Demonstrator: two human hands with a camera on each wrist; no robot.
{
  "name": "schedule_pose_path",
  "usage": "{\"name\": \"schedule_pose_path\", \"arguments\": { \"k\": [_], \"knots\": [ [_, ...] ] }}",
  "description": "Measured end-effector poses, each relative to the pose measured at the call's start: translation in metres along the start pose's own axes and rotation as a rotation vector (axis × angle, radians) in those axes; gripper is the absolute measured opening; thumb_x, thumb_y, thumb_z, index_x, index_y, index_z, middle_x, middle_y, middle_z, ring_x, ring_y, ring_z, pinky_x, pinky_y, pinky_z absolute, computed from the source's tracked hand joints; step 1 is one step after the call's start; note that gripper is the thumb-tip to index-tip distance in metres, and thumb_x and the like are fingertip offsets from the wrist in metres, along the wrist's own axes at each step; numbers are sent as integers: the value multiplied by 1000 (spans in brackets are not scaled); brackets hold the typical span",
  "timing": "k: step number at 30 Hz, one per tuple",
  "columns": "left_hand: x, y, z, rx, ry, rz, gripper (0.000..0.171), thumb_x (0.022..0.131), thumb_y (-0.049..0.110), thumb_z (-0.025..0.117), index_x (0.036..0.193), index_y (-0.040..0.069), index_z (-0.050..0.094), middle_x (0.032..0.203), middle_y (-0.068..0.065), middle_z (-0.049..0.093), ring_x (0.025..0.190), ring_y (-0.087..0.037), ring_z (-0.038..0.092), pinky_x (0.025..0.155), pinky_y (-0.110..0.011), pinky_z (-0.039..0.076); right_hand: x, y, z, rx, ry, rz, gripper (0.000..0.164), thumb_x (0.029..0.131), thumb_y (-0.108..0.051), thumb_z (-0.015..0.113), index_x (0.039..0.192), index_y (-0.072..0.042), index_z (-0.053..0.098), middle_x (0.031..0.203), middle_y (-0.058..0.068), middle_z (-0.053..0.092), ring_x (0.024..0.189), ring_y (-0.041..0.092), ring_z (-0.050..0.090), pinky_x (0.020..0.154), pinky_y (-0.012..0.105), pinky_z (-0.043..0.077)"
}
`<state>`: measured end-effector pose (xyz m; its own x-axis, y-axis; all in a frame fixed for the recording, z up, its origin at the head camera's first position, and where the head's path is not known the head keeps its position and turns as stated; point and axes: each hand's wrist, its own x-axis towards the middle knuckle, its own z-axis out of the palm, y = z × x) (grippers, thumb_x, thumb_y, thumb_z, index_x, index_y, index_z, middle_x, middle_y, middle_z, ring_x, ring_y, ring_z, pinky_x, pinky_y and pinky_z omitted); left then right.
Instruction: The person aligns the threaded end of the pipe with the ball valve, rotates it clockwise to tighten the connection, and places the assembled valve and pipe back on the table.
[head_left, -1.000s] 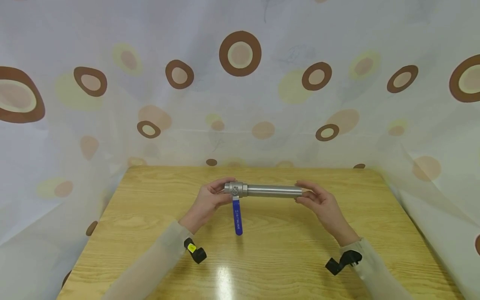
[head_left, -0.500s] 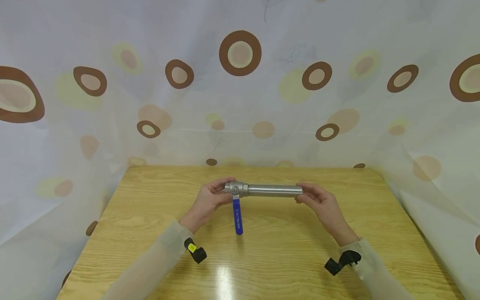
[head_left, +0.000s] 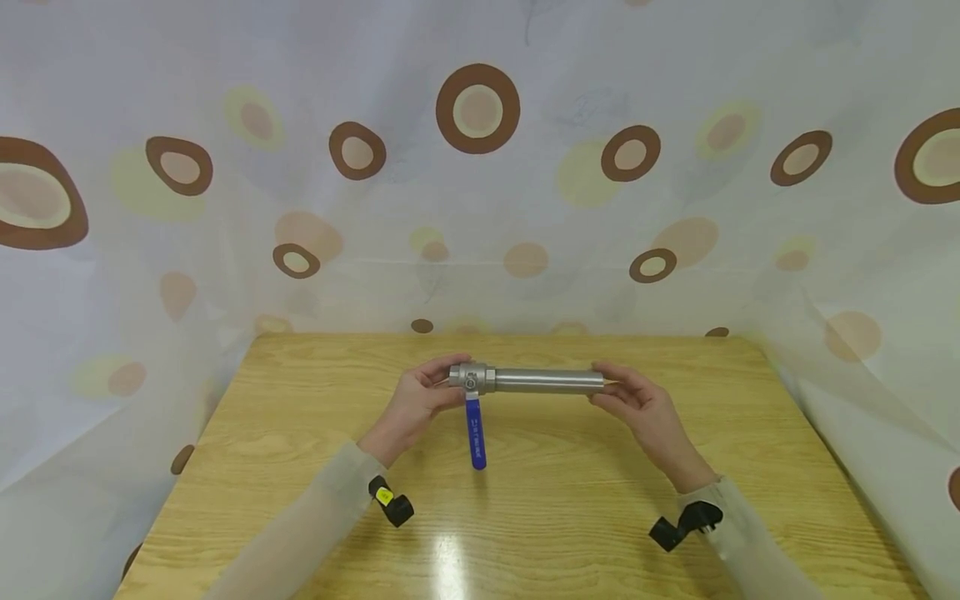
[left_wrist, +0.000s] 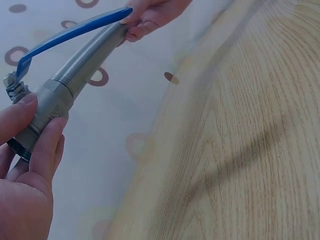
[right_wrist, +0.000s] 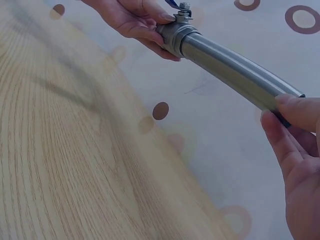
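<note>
Brushed-steel pipe (head_left: 547, 382) spans the gap between the hands, its left end meeting a metal valve (head_left: 471, 379). Left hand (head_left: 408, 410) pinches the valve body at the outer end, thumb on the near side, fingers beyond. Right hand (head_left: 651, 412) grips the pipe's other tip between thumb and fingers. Neither hand is free. Blue lever handle (head_left: 476, 433) juts from the valve toward the person, just right of the left hand, touched by neither. Piece runs about level and looks lifted off the wooden table (head_left: 540, 525) below the hands. Black wrist cameras (head_left: 391, 502) sit on both sleeves, behind the hands; patterned sheet (head_left: 525, 183) hangs beyond them.

Progress, as a judgement: pipe and valve look joined end to end, in line, no gap visible at the collar (left_wrist: 64, 87). Ring-like lines show there, so some turning may be left; cannot tell whether the joint is tight. No letting go yet, and nothing appears fitted to the pipe's tip at the right hand.
</note>
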<state>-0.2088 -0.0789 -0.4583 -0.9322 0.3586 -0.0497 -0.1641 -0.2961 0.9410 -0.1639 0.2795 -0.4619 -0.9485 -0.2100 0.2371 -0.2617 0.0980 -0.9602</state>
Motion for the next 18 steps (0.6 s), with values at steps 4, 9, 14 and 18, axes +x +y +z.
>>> {"name": "schedule_pose_path", "arguments": {
  "k": [4, 9, 14, 18],
  "knots": [
    [0, -1, 0, -4, 5, -11, 55, 88, -18, 63, 141, -2, 61, 148, -18, 59, 132, -28, 59, 99, -33, 58, 0, 0, 0, -46, 15, 12, 44, 103, -6, 63, 146, 1, 55, 116, -7, 73, 101, 8, 72, 94, 22, 58],
    [1, 0, 0, 7, 2, -4, 55, 89, -17, 63, 141, -1, 61, 149, -17, 58, 132, -28, 59, 98, -32, 58, 0, -1, 1, -87, 40, 32, 41, 104, -11, 64, 143, -2, 59, 107, -5, 75, 98, 10, 72, 94, 20, 57],
    [1, 0, 0, 5, 9, -5, 54, 89, -17, 63, 140, 0, 63, 148, -17, 59, 130, -27, 60, 98, -33, 59, 0, -2, 2, -88, 47, 29, 39, 105, -12, 63, 142, -1, 60, 111, -6, 75, 99, 9, 71, 95, 20, 56],
    [2, -2, -1, 2, 16, -11, 53, 89, -18, 63, 138, 0, 64, 147, -17, 60, 129, -26, 62, 98, -33, 59, 1, -2, 2, -64, 51, 26, 38, 105, -10, 63, 141, 1, 60, 111, -5, 74, 97, 13, 71, 93, 25, 58]
  ]
}}
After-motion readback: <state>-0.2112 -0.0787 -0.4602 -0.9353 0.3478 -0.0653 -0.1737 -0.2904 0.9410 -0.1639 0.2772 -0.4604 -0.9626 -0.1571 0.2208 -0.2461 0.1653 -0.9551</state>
